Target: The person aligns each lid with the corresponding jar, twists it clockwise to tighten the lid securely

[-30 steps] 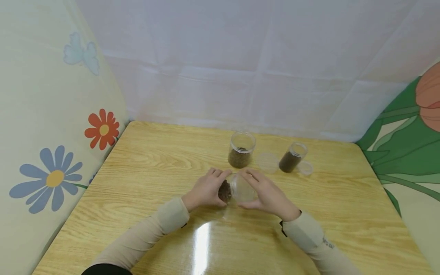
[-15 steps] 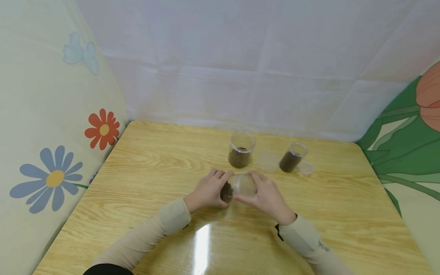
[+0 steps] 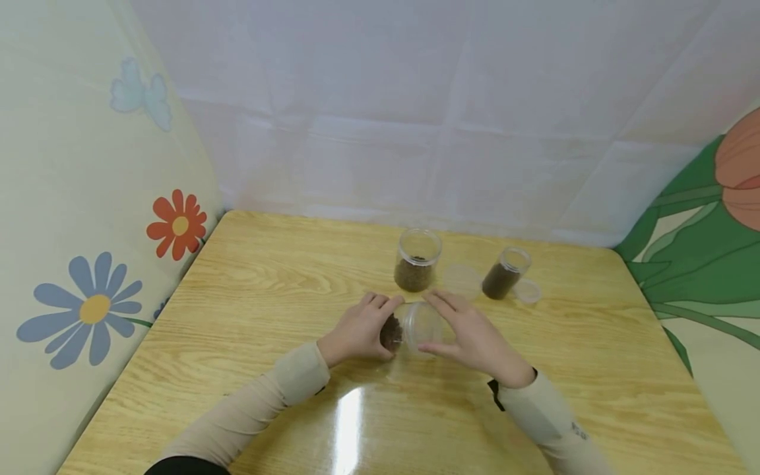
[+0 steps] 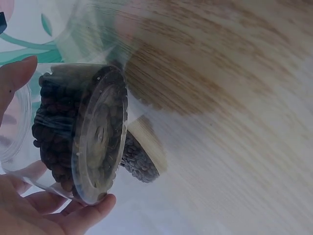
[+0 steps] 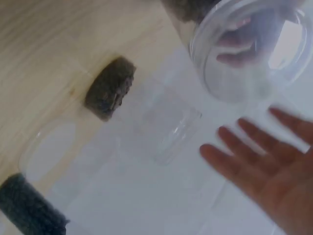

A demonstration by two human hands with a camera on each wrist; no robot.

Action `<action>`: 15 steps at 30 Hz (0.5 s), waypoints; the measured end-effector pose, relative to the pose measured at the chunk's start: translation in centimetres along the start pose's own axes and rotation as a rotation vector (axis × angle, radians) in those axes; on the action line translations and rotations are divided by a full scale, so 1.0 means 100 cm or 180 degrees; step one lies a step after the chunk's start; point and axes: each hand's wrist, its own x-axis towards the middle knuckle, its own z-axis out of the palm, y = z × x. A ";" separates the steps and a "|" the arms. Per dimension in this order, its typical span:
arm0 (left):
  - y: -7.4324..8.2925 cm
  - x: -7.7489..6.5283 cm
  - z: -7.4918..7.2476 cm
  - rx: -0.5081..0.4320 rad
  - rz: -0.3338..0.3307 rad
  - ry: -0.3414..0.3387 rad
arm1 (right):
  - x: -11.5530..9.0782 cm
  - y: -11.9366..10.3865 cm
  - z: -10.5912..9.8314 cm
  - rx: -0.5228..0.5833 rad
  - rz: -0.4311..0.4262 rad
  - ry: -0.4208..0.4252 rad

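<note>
My left hand (image 3: 359, 328) grips a clear round jar (image 4: 58, 122) part-filled with dark, bean-like pieces. In the left wrist view its thumb is on one side of the jar and its fingers on the other, with the jar's bottom showing. The jar is tilted, its clear top end (image 3: 424, 328) toward my right hand (image 3: 477, 340). That hand spreads around the top end in the head view. From the right wrist view, its fingers (image 5: 244, 152) are extended and stand apart from the clear round top (image 5: 254, 54).
Behind the hands stands an uncovered clear jar (image 3: 413, 274) with brown contents. To its right is a narrower uncovered jar (image 3: 500, 280) with dark contents. Two clear round lids (image 3: 463, 282) lie beside these jars on the wooden table (image 3: 285, 264). A white cloth (image 3: 356, 152) hangs behind.
My right hand closed around the jar's top end half a second ago, then loosened and shifted slightly right. The left hand keeps its grip on the jar, nearly still.
</note>
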 end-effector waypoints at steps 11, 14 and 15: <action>-0.003 0.000 0.001 -0.0015 0.0008 -0.0022 | 0.000 0.008 0.001 -0.0055 -0.0939 -0.0037; -0.003 0.000 0.000 -0.0028 -0.0007 -0.0027 | 0.001 0.007 0.002 -0.0058 -0.0854 -0.0028; -0.003 0.000 0.000 -0.0031 -0.0012 -0.0030 | 0.001 0.007 0.002 -0.0055 -0.0815 -0.0029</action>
